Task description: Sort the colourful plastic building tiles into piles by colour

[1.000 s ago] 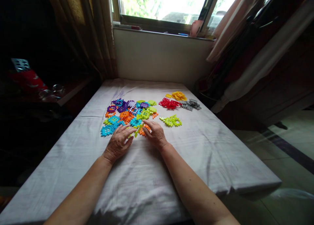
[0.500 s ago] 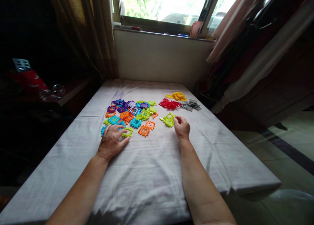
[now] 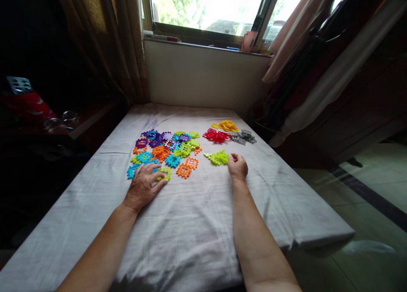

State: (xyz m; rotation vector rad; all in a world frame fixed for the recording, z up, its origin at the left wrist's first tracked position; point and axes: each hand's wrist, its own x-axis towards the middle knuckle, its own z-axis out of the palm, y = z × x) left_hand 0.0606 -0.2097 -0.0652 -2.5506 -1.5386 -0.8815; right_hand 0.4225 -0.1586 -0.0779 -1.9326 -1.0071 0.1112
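Note:
My left hand (image 3: 145,185) lies palm down over the near edge of a mixed heap of flat, notched plastic building pieces. Its fingers are spread, and a lime green frame-shaped piece (image 3: 165,174) shows by the thumb and forefinger. Blue pieces (image 3: 133,170) stick out past its knuckles. My right hand (image 3: 238,166) is closed in a pinch at the right edge of a small lime green pile (image 3: 219,157). A lime green piece meets its fingertips, which are partly hidden. Two orange pieces (image 3: 183,170) lie flat between the hands.
Purple pieces (image 3: 155,140) and other colours fill the mixed heap. Farther back sit separate piles of red pieces (image 3: 216,135), yellow pieces (image 3: 229,125) and grey pieces (image 3: 244,136). A pale cloth (image 3: 190,224) covers the table, which ends at a wall under a window.
The lime green pile under my right hand looks fuller, and the hand has shifted slightly right relative to it. My left hand stays on the heap. The whole view has moved a little.

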